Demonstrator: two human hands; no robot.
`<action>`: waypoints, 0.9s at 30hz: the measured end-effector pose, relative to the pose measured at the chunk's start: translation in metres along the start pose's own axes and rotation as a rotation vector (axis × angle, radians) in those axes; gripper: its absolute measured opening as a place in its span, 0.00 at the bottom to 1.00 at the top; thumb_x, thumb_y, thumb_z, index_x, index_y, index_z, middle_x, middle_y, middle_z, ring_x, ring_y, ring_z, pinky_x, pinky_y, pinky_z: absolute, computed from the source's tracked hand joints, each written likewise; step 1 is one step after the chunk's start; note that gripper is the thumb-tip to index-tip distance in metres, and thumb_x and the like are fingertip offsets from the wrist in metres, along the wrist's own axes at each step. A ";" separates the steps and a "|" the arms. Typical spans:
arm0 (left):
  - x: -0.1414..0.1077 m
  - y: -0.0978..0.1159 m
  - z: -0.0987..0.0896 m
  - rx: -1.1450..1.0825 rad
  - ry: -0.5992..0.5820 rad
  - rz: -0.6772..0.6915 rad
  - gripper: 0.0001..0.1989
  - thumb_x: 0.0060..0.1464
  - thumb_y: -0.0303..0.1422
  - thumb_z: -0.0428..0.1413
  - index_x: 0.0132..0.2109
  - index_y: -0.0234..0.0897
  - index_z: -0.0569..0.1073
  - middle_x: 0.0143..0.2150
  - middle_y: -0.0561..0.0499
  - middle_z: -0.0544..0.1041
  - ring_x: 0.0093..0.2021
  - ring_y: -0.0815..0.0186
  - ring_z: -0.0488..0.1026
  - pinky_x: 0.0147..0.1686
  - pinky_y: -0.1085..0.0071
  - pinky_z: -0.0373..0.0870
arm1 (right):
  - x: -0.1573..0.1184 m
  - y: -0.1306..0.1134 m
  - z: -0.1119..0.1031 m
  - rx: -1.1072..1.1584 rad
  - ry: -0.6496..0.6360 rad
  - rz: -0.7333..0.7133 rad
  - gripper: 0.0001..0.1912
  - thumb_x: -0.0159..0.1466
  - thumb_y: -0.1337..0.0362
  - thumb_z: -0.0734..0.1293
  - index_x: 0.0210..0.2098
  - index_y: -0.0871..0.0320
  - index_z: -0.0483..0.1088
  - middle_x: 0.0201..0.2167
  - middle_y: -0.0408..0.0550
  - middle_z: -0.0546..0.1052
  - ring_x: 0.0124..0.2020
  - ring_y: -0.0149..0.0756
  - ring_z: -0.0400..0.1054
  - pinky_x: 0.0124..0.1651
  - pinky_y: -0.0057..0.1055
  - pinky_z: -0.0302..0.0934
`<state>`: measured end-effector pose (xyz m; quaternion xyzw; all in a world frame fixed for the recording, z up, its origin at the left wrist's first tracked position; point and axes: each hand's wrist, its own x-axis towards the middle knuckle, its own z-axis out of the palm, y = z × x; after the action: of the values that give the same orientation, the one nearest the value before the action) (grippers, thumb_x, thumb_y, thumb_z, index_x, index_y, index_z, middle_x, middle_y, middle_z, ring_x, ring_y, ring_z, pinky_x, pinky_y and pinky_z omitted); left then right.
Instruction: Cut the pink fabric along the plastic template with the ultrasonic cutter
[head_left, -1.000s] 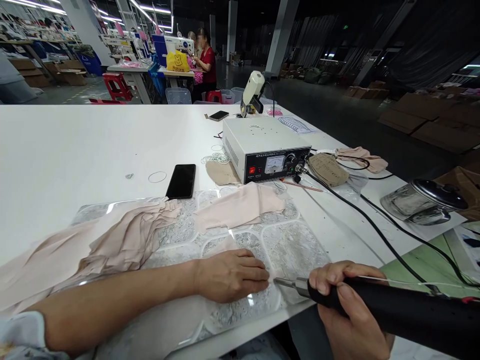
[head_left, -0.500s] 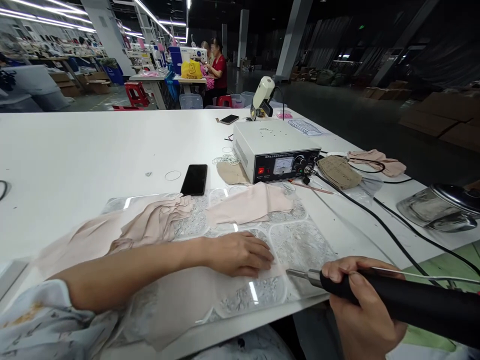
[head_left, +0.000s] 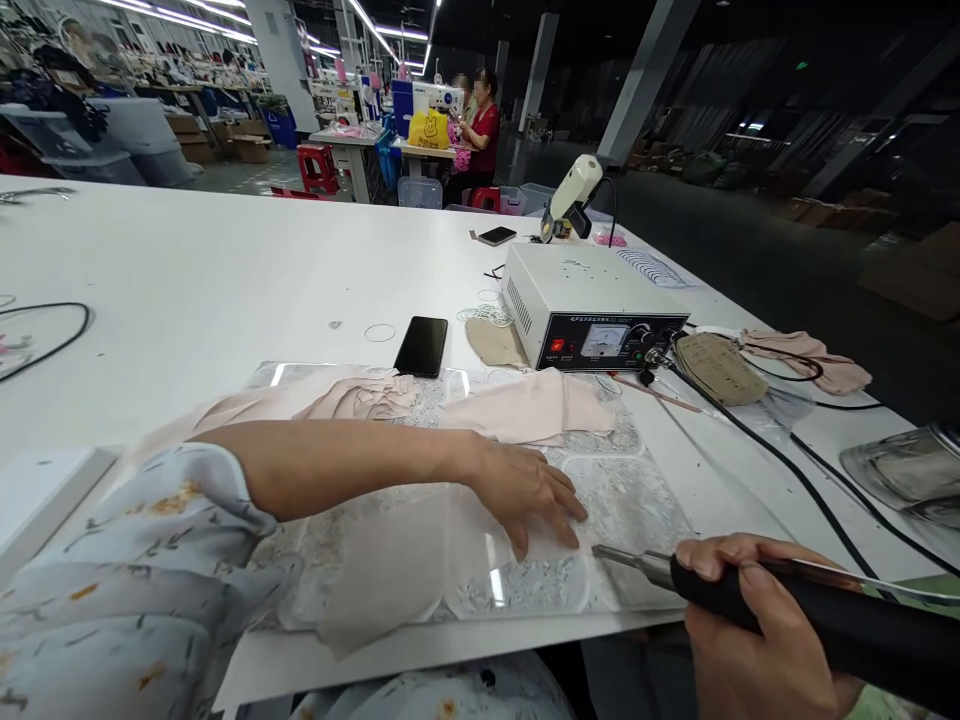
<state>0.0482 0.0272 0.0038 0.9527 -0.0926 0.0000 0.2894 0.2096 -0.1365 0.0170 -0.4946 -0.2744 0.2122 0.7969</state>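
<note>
My left hand (head_left: 529,490) lies palm down with its fingers spread on a thin pale fabric piece (head_left: 390,560), over a clear patterned mat (head_left: 622,500). My right hand (head_left: 757,610) is wrapped round a black-handled tool (head_left: 817,620). The tool's metal tip points left and rests near the mat, just right of my left fingertips. Behind my left hand lies a folded pink fabric piece (head_left: 529,405), and a pleated pile of pink fabric (head_left: 337,395) sits further left, partly hidden by my forearm.
A control box (head_left: 592,300) with a cable stands behind the mat. Nearby are a phone (head_left: 422,346), a brown card template (head_left: 720,370), a glass jar (head_left: 900,470) and a white heat-gun-like device (head_left: 574,195). Two people sit at a sewing machine beyond.
The view has shifted left, so things appear further right. My left hand's fingers have spread apart on the fabric. The tool is still in my right hand, its tip near my left fingers.
</note>
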 end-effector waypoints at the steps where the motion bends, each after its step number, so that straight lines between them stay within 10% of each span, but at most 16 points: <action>1: 0.002 -0.003 0.002 -0.006 0.002 0.009 0.20 0.44 0.37 0.69 0.47 0.51 0.80 0.56 0.55 0.75 0.62 0.50 0.66 0.56 0.58 0.64 | 0.000 0.000 0.000 0.001 0.004 0.001 0.09 0.46 0.69 0.67 0.28 0.56 0.66 0.21 0.38 0.67 0.18 0.29 0.61 0.24 0.34 0.61; 8: 0.012 -0.016 0.007 -0.133 0.051 -0.031 0.26 0.30 0.35 0.74 0.41 0.60 0.81 0.53 0.61 0.75 0.60 0.51 0.67 0.56 0.57 0.64 | 0.002 0.000 0.005 -0.004 0.054 0.011 0.10 0.43 0.69 0.66 0.26 0.56 0.65 0.20 0.37 0.66 0.18 0.28 0.59 0.23 0.33 0.60; 27: 0.015 -0.030 0.014 -0.030 0.024 0.081 0.26 0.35 0.43 0.72 0.46 0.61 0.79 0.54 0.59 0.75 0.60 0.48 0.66 0.55 0.53 0.64 | -0.016 -0.008 0.008 0.017 0.026 -0.004 0.09 0.47 0.69 0.65 0.29 0.55 0.64 0.23 0.37 0.63 0.18 0.26 0.57 0.22 0.30 0.57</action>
<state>0.0674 0.0412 -0.0231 0.9436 -0.1277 0.0219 0.3046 0.1932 -0.1439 0.0232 -0.4901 -0.2634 0.2064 0.8049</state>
